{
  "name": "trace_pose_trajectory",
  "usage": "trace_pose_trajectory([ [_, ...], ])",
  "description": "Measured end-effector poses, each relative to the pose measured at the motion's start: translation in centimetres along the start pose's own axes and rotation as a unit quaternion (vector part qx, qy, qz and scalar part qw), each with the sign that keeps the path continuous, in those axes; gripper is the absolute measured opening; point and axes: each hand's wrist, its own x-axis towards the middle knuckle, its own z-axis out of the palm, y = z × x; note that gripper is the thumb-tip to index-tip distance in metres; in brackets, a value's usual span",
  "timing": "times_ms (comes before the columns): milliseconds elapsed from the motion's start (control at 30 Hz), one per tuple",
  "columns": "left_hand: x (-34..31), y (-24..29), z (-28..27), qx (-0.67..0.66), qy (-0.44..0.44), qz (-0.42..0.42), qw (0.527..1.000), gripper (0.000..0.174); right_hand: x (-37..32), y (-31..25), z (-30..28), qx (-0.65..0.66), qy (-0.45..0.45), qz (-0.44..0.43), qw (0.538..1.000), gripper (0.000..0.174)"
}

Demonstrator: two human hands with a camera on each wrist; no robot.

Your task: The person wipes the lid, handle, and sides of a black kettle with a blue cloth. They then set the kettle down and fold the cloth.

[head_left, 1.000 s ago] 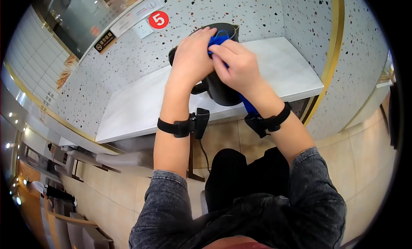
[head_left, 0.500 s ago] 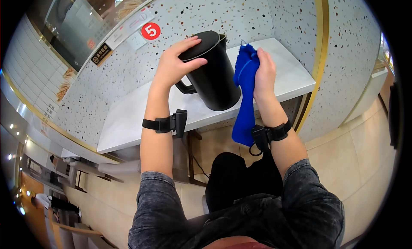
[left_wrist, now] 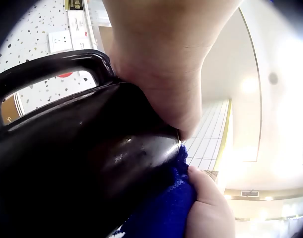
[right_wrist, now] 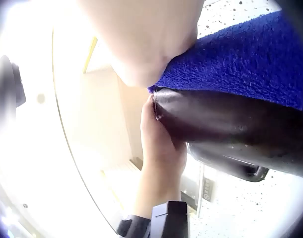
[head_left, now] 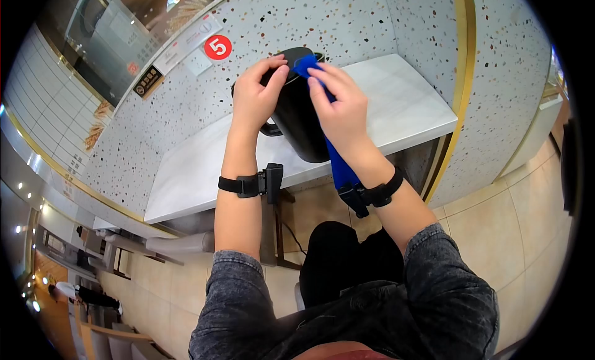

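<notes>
A black lidded jug (head_left: 300,127) stands on the white counter, tilted to the left in the head view. My left hand (head_left: 254,99) grips its top at the left edge of the lid (head_left: 296,52), thumb and fingers bent over the rim. Below that hand the jug's handle (left_wrist: 42,63) shows in the left wrist view. A blue cloth (head_left: 306,65) is pinched in my right hand (head_left: 343,112), its upper end lying on the lid. The rest of this towelling cloth (right_wrist: 250,62) hangs down along the jug's side, partly hidden by my right hand and forearm.
The white counter (head_left: 406,102) runs along a speckled wall (head_left: 341,19) bearing a red number 5 sign (head_left: 217,47). A gold strip (head_left: 463,56) edges the panel at right. Grey seats (head_left: 186,245) stand below left; a person (head_left: 83,294) is far left.
Half a second ago my right hand held the cloth beside the jug; it has moved left and up onto the lid. My left hand has stayed at the lid, its fingers now more bent.
</notes>
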Motion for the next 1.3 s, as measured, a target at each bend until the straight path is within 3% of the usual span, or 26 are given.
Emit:
trace_pose_trajectory([
  [267, 0.0, -0.7, 0.0, -0.022, -0.001, 0.001, 1.000, 0.025, -0.2, -1.1, 0.7, -0.066, -0.039, -0.147, 0.986, 0.021],
  [367, -0.3, -0.6, 0.0, -0.033, -0.014, -0.010, 0.999, 0.027, 1.5, -0.8, 0.0, -0.091, -0.078, -0.148, 0.982, 0.016],
  [433, -0.3, -0.8, 0.0, -0.040, -0.009, -0.015, 0.999, 0.027, 3.1, -1.2, -0.6, -0.096, -0.104, -0.133, 0.981, 0.012],
  [500, -0.3, -1.2, -0.1, -0.032, -0.010, 0.031, 0.999, 0.027, 5.0, -1.1, -1.2, -0.141, -0.232, -0.146, 0.951, 0.014],
  [633, -0.1, -1.9, -0.7, -0.067, -0.034, 0.037, 0.996, 0.027, 8.3, -1.0, -2.6, -0.138, -0.294, -0.087, 0.942, 0.020],
  [700, 0.3, -2.5, -1.5, -0.080, -0.038, 0.046, 0.995, 0.028, 9.4, -0.3, -4.2, -0.118, -0.266, -0.104, 0.951, 0.023],
  [800, 0.9, -3.1, -3.1, -0.135, -0.099, 0.022, 0.986, 0.034, 10.6, -0.7, -6.9, -0.035, -0.264, -0.014, 0.964, 0.025],
  [967, 2.0, -3.0, -4.3, -0.177, -0.133, -0.003, 0.975, 0.037, 10.3, 0.8, -8.3, 0.012, -0.272, 0.024, 0.962, 0.023],
  [1033, 2.2, -2.3, -4.5, -0.203, -0.134, -0.062, 0.968, 0.035, 10.3, 1.6, -8.1, 0.008, -0.295, 0.068, 0.953, 0.022],
  [1300, 1.0, -1.6, -3.5, -0.196, -0.085, -0.063, 0.975, 0.031, 9.3, 2.3, -3.5, 0.003, -0.323, -0.001, 0.946, 0.020],
])
